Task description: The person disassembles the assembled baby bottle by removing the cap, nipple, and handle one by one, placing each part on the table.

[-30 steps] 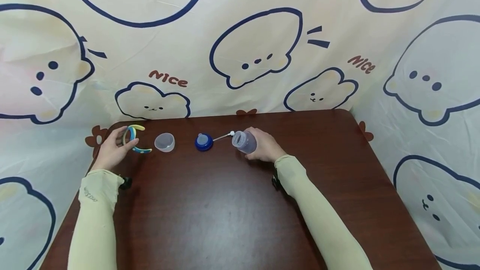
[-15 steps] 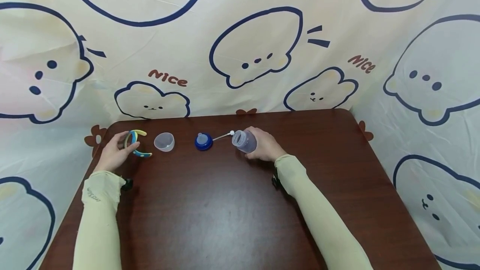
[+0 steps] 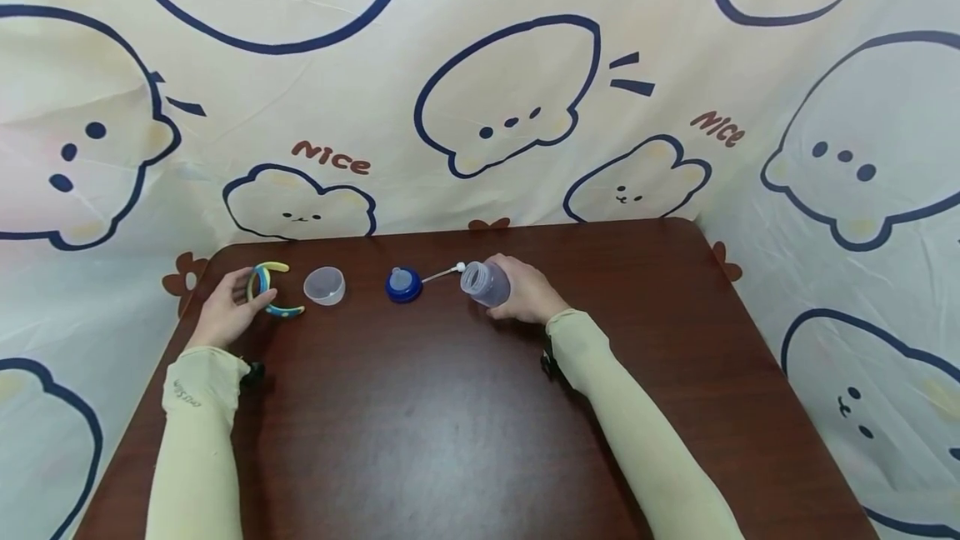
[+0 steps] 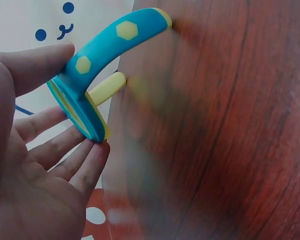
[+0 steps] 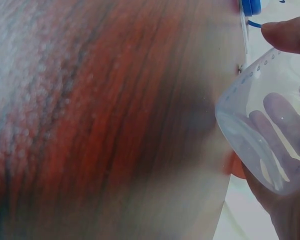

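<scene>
My left hand [image 3: 243,300] pinches a curved blue-and-yellow handle piece [image 3: 272,290] at the table's far left. In the left wrist view this handle piece [image 4: 97,55] stands on edge between thumb and fingertips [image 4: 92,152], its ends touching the table. My right hand [image 3: 525,294] grips a clear bottle [image 3: 486,283] that lies tilted on the table, its open mouth pointing left. In the right wrist view my fingers show through the bottle [image 5: 262,125]. A blue lid with a nipple [image 3: 403,284] lies left of the bottle, and a thin white-tipped straw [image 3: 444,273] runs from it towards the bottle mouth.
A clear round cap [image 3: 324,285] sits between the handle piece and the blue lid. The dark wooden table [image 3: 450,423] is bare towards me. A cartoon-print cloth [image 3: 495,107] hangs behind and at both sides.
My left hand has shifted the handle piece slightly on the table. The right hand and the bottle have stayed in place.
</scene>
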Demonstrator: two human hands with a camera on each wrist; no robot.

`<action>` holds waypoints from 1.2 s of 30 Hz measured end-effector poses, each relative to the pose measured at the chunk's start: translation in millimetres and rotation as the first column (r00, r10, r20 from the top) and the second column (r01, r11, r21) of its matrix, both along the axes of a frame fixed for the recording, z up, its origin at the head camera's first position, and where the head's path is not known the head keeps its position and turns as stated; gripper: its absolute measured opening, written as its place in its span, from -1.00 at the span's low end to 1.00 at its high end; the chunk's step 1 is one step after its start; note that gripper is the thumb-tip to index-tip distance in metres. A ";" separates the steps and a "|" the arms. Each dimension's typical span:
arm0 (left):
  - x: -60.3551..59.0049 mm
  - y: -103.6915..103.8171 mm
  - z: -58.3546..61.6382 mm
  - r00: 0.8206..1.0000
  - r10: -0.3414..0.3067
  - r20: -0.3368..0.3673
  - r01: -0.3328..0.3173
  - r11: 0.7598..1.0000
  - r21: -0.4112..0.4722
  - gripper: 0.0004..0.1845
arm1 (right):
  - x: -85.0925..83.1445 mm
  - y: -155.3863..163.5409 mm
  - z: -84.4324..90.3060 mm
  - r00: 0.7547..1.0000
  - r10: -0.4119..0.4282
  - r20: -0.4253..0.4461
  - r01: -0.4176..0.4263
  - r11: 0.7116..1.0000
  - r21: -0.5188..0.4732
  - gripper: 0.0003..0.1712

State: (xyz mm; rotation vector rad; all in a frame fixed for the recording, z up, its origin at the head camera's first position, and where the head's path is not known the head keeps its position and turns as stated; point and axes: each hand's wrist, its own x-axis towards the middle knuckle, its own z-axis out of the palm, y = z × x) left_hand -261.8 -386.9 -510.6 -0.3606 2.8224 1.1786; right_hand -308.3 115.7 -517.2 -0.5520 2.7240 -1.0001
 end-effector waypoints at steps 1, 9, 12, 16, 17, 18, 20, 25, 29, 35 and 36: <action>0.0 -0.3 -0.6 1.000 0.000 -0.001 0.000 1.000 0.000 -0.07 | 0.3 -0.1 0.2 1.000 -0.002 -0.001 0.002 1.000 -0.003 -0.06; 1.3 -3.0 -1.3 1.000 0.004 0.009 -0.004 1.000 -0.018 -0.08 | 0.0 -0.5 0.5 1.000 0.006 -0.009 -0.006 1.000 -0.002 -0.07; 1.4 -3.2 -0.8 1.000 0.009 0.018 -0.008 1.000 -0.015 -0.07 | 0.2 0.3 1.2 1.000 0.002 -0.005 -0.002 1.000 0.001 -0.07; 1.5 -3.2 -0.8 1.000 0.009 0.024 -0.009 1.000 -0.019 -0.07 | 0.3 1.2 1.8 1.000 -0.002 -0.004 0.002 1.000 0.001 -0.07; 1.5 -3.7 -1.2 1.000 0.008 0.025 -0.007 1.000 -0.022 -0.07 | 0.3 1.3 1.7 1.000 -0.002 -0.002 0.002 1.000 0.000 -0.07; 1.8 -4.2 -1.6 1.000 0.005 0.025 -0.004 1.000 -0.025 -0.07 | 0.3 1.1 1.5 1.000 -0.002 -0.001 0.002 1.000 0.000 -0.07; 3.0 -4.4 -1.6 1.000 0.003 0.030 -0.002 1.000 -0.031 -0.07 | 0.3 0.7 1.1 1.000 0.001 0.000 -0.001 1.000 0.000 -0.07; 4.6 -5.5 -1.5 0.999 -0.005 0.032 0.006 0.999 -0.042 -0.07 | 1.8 0.2 2.7 1.000 0.002 0.007 -0.002 1.000 -0.003 -0.07; 4.7 -7.3 -2.5 1.000 -0.007 0.030 0.009 0.999 -0.050 -0.06 | 2.6 -0.1 4.2 1.000 0.000 0.006 0.000 1.000 -0.006 -0.07; 6.6 -8.8 -3.9 1.000 -0.006 0.022 0.007 0.999 -0.051 -0.05 | 1.4 -0.4 3.4 1.000 0.003 -0.002 -0.003 1.000 0.000 -0.05; 6.7 -9.1 -4.2 1.000 -0.006 0.020 0.007 0.999 -0.051 -0.05 | 1.1 -0.5 3.2 1.000 0.003 -0.003 -0.003 1.000 -0.001 -0.05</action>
